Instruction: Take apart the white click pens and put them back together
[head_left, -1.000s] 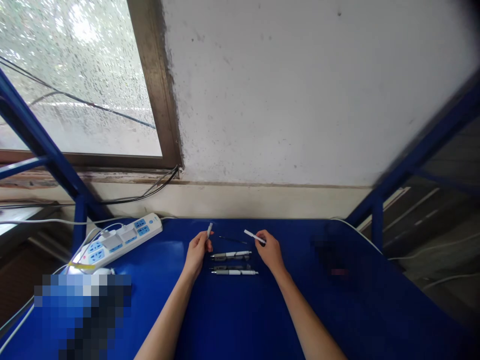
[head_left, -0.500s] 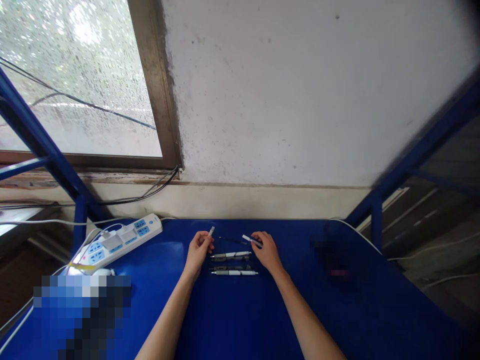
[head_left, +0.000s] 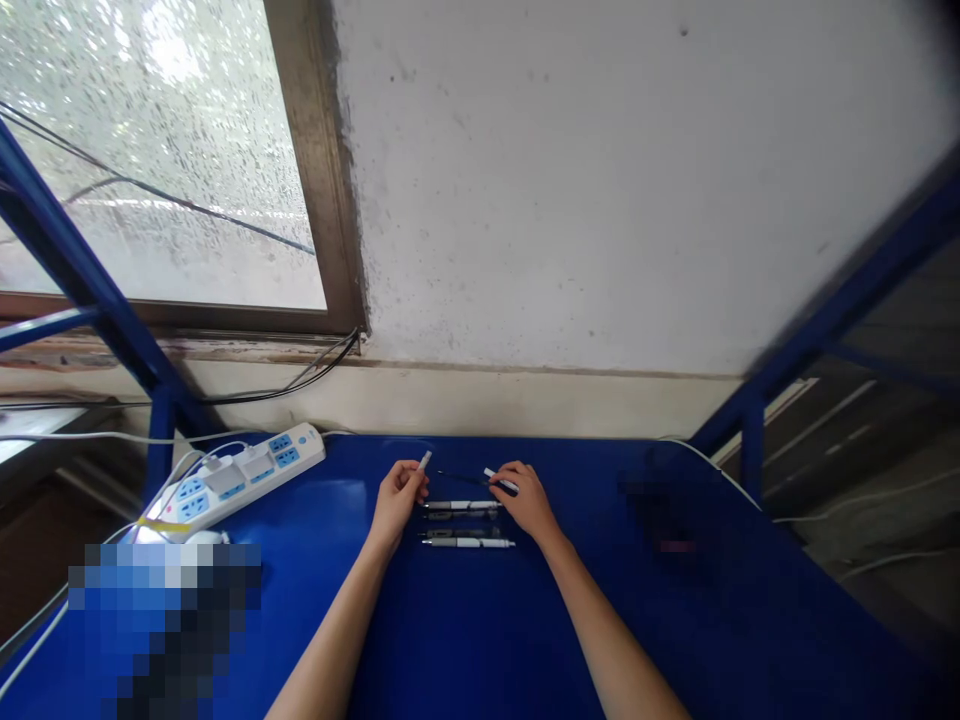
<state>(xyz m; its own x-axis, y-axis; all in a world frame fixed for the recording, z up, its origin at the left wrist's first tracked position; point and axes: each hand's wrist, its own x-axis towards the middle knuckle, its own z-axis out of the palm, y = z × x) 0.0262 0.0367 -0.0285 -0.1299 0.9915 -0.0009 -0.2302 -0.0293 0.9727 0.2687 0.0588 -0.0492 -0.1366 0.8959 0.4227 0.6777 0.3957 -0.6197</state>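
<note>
A single head-worn view looks forward and down across the blue table [head_left: 480, 640] toward the wall [head_left: 600, 200] behind

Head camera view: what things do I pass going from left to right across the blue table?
power strip → left hand holding a white pen piece → pens lying flat → right hand holding a white pen barrel → white cable

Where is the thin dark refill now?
In the head view the thin dark refill lies on the blue table between the left hand, holding a white tip piece, and the right hand, holding a white barrel, beyond the assembled pens.
</note>
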